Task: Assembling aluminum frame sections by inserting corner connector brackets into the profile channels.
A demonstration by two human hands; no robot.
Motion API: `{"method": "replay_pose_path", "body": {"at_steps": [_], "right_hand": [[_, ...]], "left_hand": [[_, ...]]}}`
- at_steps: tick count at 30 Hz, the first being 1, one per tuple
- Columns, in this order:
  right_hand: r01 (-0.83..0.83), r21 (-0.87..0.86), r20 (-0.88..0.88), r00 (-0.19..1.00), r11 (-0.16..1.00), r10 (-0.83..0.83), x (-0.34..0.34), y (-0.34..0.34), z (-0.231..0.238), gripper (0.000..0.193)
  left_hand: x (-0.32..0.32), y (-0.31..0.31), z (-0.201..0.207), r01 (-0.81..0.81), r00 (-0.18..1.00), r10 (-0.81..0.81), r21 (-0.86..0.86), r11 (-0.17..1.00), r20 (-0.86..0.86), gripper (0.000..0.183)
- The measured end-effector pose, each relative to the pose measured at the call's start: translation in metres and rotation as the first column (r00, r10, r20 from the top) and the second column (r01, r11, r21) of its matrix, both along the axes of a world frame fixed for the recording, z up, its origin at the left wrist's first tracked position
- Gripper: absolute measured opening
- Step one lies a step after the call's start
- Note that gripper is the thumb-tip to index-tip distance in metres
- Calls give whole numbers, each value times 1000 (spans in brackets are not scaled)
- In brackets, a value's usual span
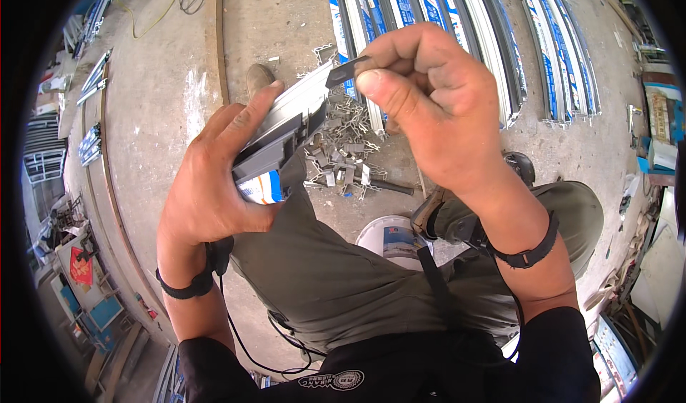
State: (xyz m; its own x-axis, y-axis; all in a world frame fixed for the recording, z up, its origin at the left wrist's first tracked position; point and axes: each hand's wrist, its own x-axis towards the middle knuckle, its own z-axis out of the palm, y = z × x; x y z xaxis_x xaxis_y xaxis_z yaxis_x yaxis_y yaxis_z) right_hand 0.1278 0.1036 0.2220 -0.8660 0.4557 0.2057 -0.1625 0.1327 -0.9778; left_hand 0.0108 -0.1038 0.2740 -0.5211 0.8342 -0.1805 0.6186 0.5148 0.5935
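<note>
My left hand (200, 171) is wrapped round a short length of window-frame profile (270, 151), white and dark grey, with blue-and-white film at its near end. The profile is tilted, its far end pointing up and to the right. Between thumb and forefinger, my right hand (450, 110) pinches a thin, flat dark-grey strip (346, 72). The strip's other end lies at the profile's far end; whether it is inside or only touching, I cannot tell. Below both hands is a heap of small grey brackets and metal clips (350, 149) on the floor.
Long film-wrapped profiles (429, 6) lie beyond my right hand, with a shorter bundle (561, 56) further right. A white bucket (371, 237) is between my legs. A dark bar (391, 186) lies beside the heap. At the left runs a wooden beam (215, 38).
</note>
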Motion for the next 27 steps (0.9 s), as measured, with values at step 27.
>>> {"method": "replay_pose_path", "body": {"at_steps": [27], "right_hand": [[-44, -177, -48, 998, 983, 36, 11, -26, -15, 12]], "left_hand": [[59, -21, -22, -81, 740, 71, 17, 997, -669, 108]]}}
